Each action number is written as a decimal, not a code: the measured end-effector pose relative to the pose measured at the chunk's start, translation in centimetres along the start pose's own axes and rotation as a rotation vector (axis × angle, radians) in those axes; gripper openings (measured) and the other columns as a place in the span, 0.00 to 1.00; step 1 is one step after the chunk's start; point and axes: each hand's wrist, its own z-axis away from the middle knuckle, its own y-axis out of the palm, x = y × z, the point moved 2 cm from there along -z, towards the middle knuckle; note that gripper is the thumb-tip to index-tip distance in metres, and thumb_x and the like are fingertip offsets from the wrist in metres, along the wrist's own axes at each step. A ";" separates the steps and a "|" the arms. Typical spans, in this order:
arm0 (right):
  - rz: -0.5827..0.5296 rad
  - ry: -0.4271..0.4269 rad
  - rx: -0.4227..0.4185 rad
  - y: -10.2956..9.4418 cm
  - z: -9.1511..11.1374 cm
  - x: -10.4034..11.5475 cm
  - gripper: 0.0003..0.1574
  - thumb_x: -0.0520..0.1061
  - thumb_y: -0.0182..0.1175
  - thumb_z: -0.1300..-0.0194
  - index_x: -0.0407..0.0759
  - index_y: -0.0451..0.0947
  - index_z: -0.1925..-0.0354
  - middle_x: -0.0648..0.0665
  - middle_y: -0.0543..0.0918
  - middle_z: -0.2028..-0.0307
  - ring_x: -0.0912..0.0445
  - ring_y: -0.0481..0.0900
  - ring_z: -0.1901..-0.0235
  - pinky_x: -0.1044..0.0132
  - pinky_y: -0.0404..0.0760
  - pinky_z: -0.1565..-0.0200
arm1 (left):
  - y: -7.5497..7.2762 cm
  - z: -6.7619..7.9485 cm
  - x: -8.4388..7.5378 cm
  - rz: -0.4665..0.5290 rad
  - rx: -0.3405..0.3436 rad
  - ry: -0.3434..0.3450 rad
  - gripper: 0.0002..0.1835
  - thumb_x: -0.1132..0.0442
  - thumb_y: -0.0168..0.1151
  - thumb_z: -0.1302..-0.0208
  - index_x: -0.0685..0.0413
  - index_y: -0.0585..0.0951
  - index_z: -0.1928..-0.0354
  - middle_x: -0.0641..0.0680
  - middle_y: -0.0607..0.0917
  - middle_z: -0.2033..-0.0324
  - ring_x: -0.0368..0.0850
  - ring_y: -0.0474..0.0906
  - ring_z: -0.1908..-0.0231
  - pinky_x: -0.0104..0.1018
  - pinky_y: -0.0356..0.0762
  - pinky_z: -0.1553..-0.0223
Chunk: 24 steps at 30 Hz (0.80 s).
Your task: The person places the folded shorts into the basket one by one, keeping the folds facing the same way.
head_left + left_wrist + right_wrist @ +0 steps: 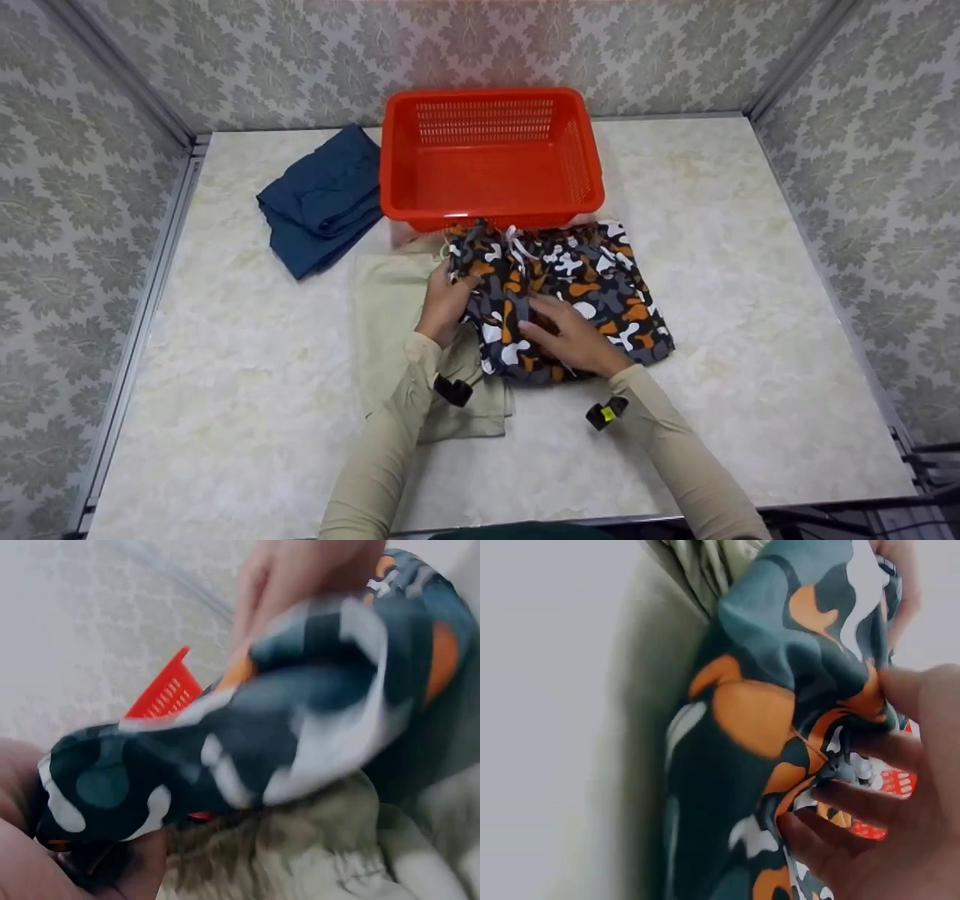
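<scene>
A pair of patterned shorts (585, 300) in black, grey, orange and white, with a white drawstring (517, 244), lies in front of the basket. My left hand (445, 300) pinches its left edge, thumb on top; in the left wrist view the fabric (187, 772) passes between thumb and fingers. On the middle of the shorts rests my right hand (570, 337). Its fingers (855, 802) are loosely extended and spread against the folds in the right wrist view. Beige elastic-waisted bottoms (390, 315) lie flat underneath, partly covered by the shorts and left forearm.
A red plastic basket (487, 217) with slotted walls stands at the back of the marbled table (750, 300), nothing inside it. To its left lies a folded dark blue garment (322, 202), against the basket's side. Patterned wall panels (465, 45) enclose the back and both sides.
</scene>
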 end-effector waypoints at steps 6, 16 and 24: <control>0.075 0.024 0.064 0.7 0.0 0.5 0.38 0.63 0.47 0.22 0.53 0.58 0.22 0.35 0.53 0.23 0.38 0.50 0.25 0.36 0.57 0.30 | 0.2 0.9 0.8 -0.194 0.091 0.010 0.47 0.46 0.75 0.41 0.41 0.61 0.23 0.48 0.74 0.34 0.47 0.73 0.37 0.45 0.70 0.35; 0.107 0.090 -0.360 -4.1 0.4 -2.0 0.28 0.53 0.60 0.26 0.39 0.77 0.36 0.33 0.73 0.35 0.39 0.68 0.36 0.42 0.65 0.38 | 1.0 0.5 0.9 -0.572 0.018 0.122 0.43 0.64 0.74 0.44 0.52 0.67 0.26 0.59 0.78 0.37 0.56 0.73 0.37 0.48 0.69 0.36; 0.069 0.618 -0.402 -8.8 2.6 -6.1 0.54 0.61 0.62 0.31 0.28 0.54 0.25 0.24 0.65 0.34 0.32 0.63 0.34 0.41 0.64 0.34 | -0.4 0.2 1.6 -0.211 -0.081 0.078 0.33 0.70 0.74 0.45 0.53 0.77 0.35 0.55 0.82 0.43 0.52 0.78 0.43 0.46 0.75 0.41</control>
